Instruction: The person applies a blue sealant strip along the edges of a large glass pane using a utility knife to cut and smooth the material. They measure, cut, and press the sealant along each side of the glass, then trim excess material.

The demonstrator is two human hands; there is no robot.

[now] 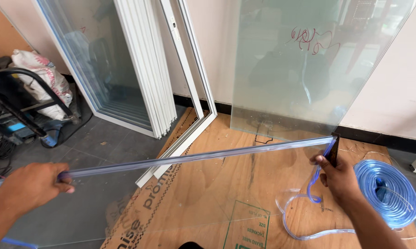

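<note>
Where frames lean, plywood sheet (226, 184) on grey floor (101, 138)

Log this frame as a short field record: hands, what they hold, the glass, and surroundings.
left hand: closed around the clear blue strip, near its left end
right hand: pinches the strip's other end at the corner of the glass pane, with a dark tool
glass pane: held edge-up, strip along its top edge
coil of blue strip: on the plywood sheet, right of the right hand
behind: second glass sheet and white frames leaning on the wall
</note>
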